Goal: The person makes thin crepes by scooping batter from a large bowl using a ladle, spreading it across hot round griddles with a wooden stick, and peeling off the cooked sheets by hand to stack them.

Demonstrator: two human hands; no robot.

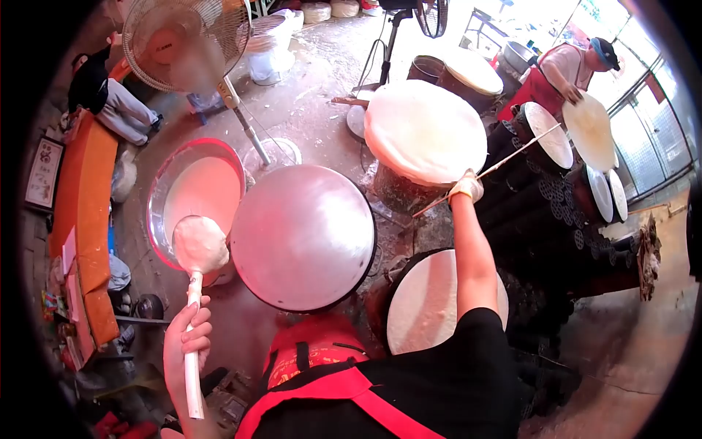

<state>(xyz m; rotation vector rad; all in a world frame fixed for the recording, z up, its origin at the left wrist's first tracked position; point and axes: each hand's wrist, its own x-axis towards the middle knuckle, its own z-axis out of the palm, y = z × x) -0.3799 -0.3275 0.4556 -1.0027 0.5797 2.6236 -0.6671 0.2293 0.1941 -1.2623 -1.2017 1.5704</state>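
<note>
My left hand (188, 333) is wrapped round the pale handle of a ladle (200, 245). The ladle's batter-coated bowl hangs over the near edge of a red-rimmed tub (155, 219) of pale batter (208, 183). My right hand (466, 187), in a light glove, grips a long thin stick (515, 151) at the near right edge of a pile of thin round pancakes (424, 128). Between my hands sits a bare round griddle (303, 238). Below my right arm, a pale round sheet (420, 311) covers another griddle.
A standing fan (183, 47) rises behind the tub. Another person (559, 73) at the right holds a round pancake (589, 132) over several griddles. Dark perforated cylinders (552, 197) are piled near them. An orange bench (88, 227) lines the left, with a person (102, 95) beyond it.
</note>
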